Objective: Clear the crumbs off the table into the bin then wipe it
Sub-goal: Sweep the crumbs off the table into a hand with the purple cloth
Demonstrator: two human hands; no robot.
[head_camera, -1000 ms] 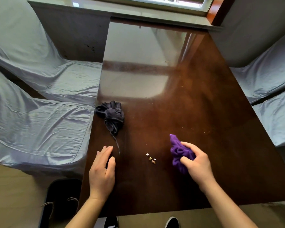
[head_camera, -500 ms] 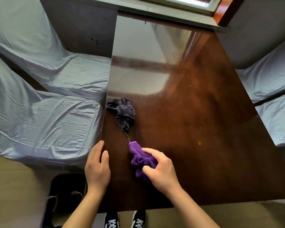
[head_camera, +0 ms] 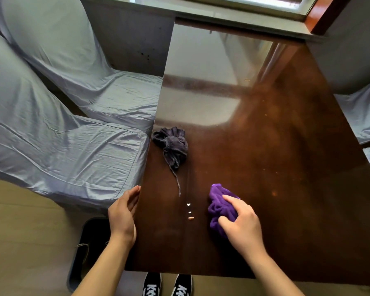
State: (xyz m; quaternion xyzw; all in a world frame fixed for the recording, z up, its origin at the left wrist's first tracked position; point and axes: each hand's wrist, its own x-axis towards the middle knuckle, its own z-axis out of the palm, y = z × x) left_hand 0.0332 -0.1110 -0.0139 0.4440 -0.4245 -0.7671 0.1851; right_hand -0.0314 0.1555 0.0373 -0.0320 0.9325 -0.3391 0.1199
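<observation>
R hand (head_camera: 242, 227): mine, fingers curled down over the purple cloth (head_camera: 219, 208), bunching it vs the desk (head_camera: 286, 167), near-centre.
L hand (head_camera: 123, 212): mine, fingers together, slightly cupped, palm facing right, at the desk's left edge. Holding nothing.
Crumbs (head_camera: 189, 211): 3 small pale bits in a short near-far line, betw. my two hands, just left of the cloth, not touching it.
Bin (head_camera: 84, 248): dark, on the floor below the left edge, right under my L wrist; partly hidden by my arm.
Dark cloth (head_camera: 172, 146): crumpled, farther up near the left edge, loose thread trailing toward the crumbs.
Step, my guess: push crumbs left w/ the cloth to the L hand, then drop into bin. Wiping not started, I think.
Risk 1: cloth is a narrow wad, crumbs spread near-far, so one could slip past an end.
Risk 2: glossy desk; a fast sweep may shoot bits over the edge past my palm, missing the bin, onto floor.
Risk 3: thread end sits close; sweep could snag it and drag the dark cloth.
Risk 4: tiny specks far right are easy to skip.
</observation>
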